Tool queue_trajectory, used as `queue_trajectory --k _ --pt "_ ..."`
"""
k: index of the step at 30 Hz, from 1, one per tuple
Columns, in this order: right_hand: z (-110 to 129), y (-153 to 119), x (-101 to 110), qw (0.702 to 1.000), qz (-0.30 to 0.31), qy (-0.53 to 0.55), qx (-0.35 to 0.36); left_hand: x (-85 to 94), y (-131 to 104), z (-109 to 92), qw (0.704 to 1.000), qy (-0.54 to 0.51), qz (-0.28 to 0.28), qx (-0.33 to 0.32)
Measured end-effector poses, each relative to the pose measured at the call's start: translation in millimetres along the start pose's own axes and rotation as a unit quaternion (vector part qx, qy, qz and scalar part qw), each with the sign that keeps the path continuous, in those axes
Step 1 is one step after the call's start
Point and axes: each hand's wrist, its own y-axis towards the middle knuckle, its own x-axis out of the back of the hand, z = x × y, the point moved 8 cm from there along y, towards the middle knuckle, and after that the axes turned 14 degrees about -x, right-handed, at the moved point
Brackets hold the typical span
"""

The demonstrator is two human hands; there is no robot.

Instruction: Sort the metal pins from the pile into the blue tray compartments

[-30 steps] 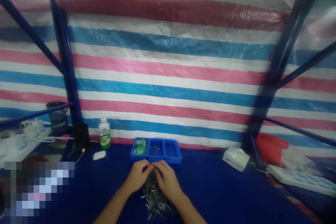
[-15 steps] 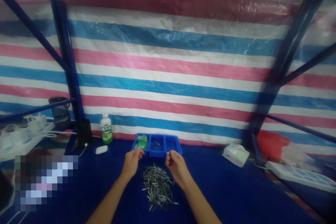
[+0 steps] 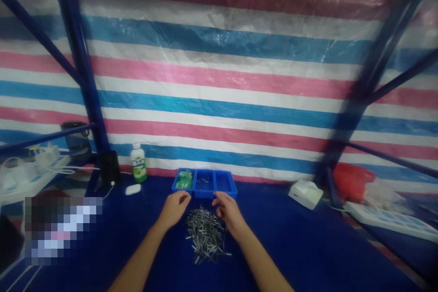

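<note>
A heap of thin silvery metal pieces, looking like blind rivets (image 3: 206,236), lies between my forearms. My left hand (image 3: 174,210) is over the table left of the heap's far end, thumb and forefinger pressed together; anything in that pinch is too small to make out. On the other side, my right hand (image 3: 228,210) hovers just in front of the tray, fingers loosely curled and slightly apart, with nothing visible in them. Beyond the hands sits a blue three-part tray (image 3: 214,187). Green packets (image 3: 185,179) fill its left compartment, and a few small metal pieces (image 3: 203,180) lie in the middle one.
Towards the left stand a white-and-green bottle (image 3: 138,164), a white case (image 3: 133,189) and a dark device with a cable (image 3: 109,167). A tissue pack (image 3: 305,194) and a power strip (image 3: 390,221) are to the right. Striped sheeting (image 3: 219,114) hangs behind.
The view has tipped down slightly. My right hand's fingers have loosened, and the small pale bit at its fingertips no longer shows. My left hand has shifted slightly right, still pinched.
</note>
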Motion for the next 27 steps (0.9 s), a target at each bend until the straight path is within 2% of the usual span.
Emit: queue_trajectory --k 4,9,13,15,18,20,23,27 --pt "-1.2 4.6 -2.2 0.997 -0.009 -0.076 0.026 -18.8 -1.7 -2.3 0.994 0.032 0.094 -0.039" --pt "-1.2 5.2 -3.7 0.993 -0.01 -0.114 0.034 -30.7 -5.5 -5.4 0.988 0.031 0.137 -0.059" --pt "1.7 2.5 -2.3 0.988 -0.021 -0.143 0.049 -30.8 -5.8 -4.6 0.989 0.03 0.134 -0.056" --pt "9.2 -3.7 -4.6 0.975 -0.041 -0.192 0.102 -27.8 -4.9 -5.8 0.991 0.025 0.114 -0.058" --pt "23.8 -21.8 -19.5 0.921 -0.061 -0.302 0.237 -23.6 -3.2 -12.7 0.994 0.014 0.082 -0.071" --pt "23.7 -30.6 -35.9 0.886 -0.026 -0.361 0.289 -23.6 -2.1 -19.7 0.994 0.0 0.071 -0.084" --pt "19.5 -34.8 -48.2 0.862 0.0 -0.399 0.312 -27.0 -1.3 -32.3 0.991 -0.02 0.075 -0.105" --pt "17.2 -36.0 -48.0 0.858 -0.005 -0.412 0.308 -28.2 -3.2 -45.6 0.99 -0.033 0.076 -0.114"
